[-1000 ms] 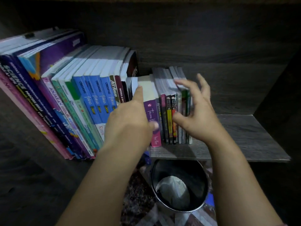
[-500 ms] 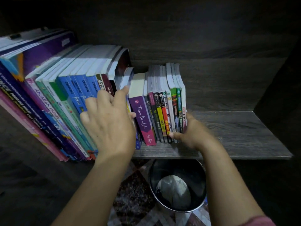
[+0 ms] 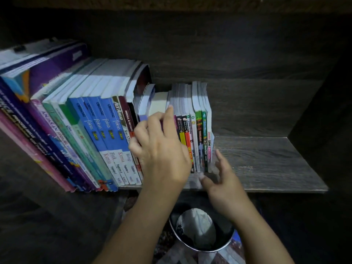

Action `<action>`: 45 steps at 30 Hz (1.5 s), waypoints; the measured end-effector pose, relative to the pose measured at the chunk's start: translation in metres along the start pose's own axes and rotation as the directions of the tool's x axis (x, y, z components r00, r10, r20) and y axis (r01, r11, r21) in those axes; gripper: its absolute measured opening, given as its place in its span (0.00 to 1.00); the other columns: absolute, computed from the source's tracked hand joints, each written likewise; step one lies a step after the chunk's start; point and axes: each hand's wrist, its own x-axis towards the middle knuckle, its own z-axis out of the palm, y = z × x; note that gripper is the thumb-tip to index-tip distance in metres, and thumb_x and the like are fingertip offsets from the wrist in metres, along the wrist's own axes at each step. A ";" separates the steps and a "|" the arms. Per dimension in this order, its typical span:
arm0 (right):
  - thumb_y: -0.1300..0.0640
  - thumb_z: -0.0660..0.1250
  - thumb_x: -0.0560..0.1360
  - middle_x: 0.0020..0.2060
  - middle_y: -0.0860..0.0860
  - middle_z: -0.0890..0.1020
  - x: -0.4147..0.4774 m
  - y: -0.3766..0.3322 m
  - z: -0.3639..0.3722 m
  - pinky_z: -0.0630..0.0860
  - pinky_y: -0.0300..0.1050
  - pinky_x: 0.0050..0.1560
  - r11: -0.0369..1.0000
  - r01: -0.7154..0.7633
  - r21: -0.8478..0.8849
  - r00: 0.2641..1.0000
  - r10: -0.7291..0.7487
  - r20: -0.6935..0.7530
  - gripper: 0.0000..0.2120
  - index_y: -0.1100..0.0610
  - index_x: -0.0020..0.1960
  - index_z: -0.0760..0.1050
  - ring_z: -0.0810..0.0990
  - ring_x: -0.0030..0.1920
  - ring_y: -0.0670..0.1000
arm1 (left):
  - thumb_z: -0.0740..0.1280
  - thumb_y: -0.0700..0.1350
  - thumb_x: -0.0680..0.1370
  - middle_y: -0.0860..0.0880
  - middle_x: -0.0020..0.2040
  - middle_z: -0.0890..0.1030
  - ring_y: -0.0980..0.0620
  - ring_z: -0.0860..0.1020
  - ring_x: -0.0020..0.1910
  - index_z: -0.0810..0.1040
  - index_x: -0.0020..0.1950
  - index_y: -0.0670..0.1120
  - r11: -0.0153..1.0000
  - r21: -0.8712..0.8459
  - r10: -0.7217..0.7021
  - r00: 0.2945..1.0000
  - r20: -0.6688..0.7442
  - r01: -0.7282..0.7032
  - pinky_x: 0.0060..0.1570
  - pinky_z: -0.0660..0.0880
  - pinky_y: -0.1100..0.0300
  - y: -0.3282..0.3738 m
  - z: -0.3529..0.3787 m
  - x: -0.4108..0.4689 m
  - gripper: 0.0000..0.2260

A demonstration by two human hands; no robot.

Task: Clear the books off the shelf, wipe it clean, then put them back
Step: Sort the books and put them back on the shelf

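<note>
1. Dark wood-grain shelf (image 3: 266,161) carries the row of books. At its middle the left hand (image 3: 162,151) makes the grip, fingers curled over the short books (image 3: 157,102), index finger reaching up to their page tops.
2. Just right, the right hand (image 3: 224,181) lies slack with fingers spread and holds nothing, thumb by the shelf's front edge under the thin books (image 3: 199,134). Contact with them is unclear.
3. Left of the grip, the tall books (image 3: 106,126) lean leftward.
4. Past the thin books the board runs to a dark side panel (image 3: 323,111), with a back panel (image 3: 247,54) of the same wood.
5. Below stands a round bin (image 3: 227,235) with pale crumpled stuff (image 3: 196,225) inside.
</note>
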 end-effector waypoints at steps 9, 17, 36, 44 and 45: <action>0.60 0.68 0.74 0.68 0.42 0.72 0.043 -0.030 -0.006 0.70 0.46 0.68 0.968 0.222 -0.120 0.974 -0.227 -0.026 0.39 0.40 0.77 0.53 0.72 0.66 0.43 | 0.66 0.51 0.70 0.52 0.70 0.72 0.45 0.64 0.69 0.71 0.71 0.47 0.996 -0.015 0.092 0.995 0.042 -0.092 0.56 0.57 0.47 0.007 -0.002 0.008 0.29; 0.61 0.68 0.75 0.66 0.41 0.73 0.047 -0.027 -0.007 0.71 0.49 0.67 0.967 0.229 -0.112 0.972 -0.233 -0.024 0.38 0.40 0.76 0.54 0.74 0.64 0.42 | 0.67 0.51 0.73 0.54 0.66 0.76 0.55 0.72 0.63 0.76 0.66 0.49 0.996 -0.070 0.051 0.999 0.009 -0.050 0.53 0.57 0.51 0.015 -0.006 -0.004 0.22; 0.54 0.70 0.73 0.63 0.42 0.75 0.047 -0.033 0.003 0.73 0.52 0.64 0.960 0.248 -0.127 0.967 -0.252 -0.020 0.33 0.38 0.72 0.59 0.74 0.63 0.44 | 0.62 0.47 0.79 0.50 0.59 0.66 0.48 0.74 0.48 0.47 0.76 0.61 0.958 -0.177 -0.142 0.909 0.391 0.226 0.48 0.73 0.53 0.021 -0.025 0.018 0.32; 0.58 0.70 0.74 0.77 0.49 0.43 0.034 -0.053 0.012 0.59 0.56 0.70 0.900 0.293 -0.321 0.935 -0.341 -0.101 0.53 0.33 0.72 0.29 0.52 0.76 0.55 | 0.63 0.52 0.78 0.50 0.49 0.70 0.49 0.70 0.48 0.42 0.78 0.59 0.986 -0.004 -0.133 0.788 0.601 0.169 0.48 0.67 0.55 0.012 -0.050 0.021 0.36; 0.59 0.69 0.74 0.77 0.47 0.39 0.033 -0.058 0.014 0.60 0.58 0.69 0.881 0.319 -0.350 0.925 -0.369 -0.086 0.53 0.29 0.70 0.29 0.51 0.77 0.57 | 0.63 0.52 0.79 0.50 0.45 0.71 0.49 0.70 0.46 0.41 0.78 0.58 0.986 0.001 -0.129 0.773 0.622 0.164 0.46 0.66 0.56 0.011 -0.051 0.023 0.37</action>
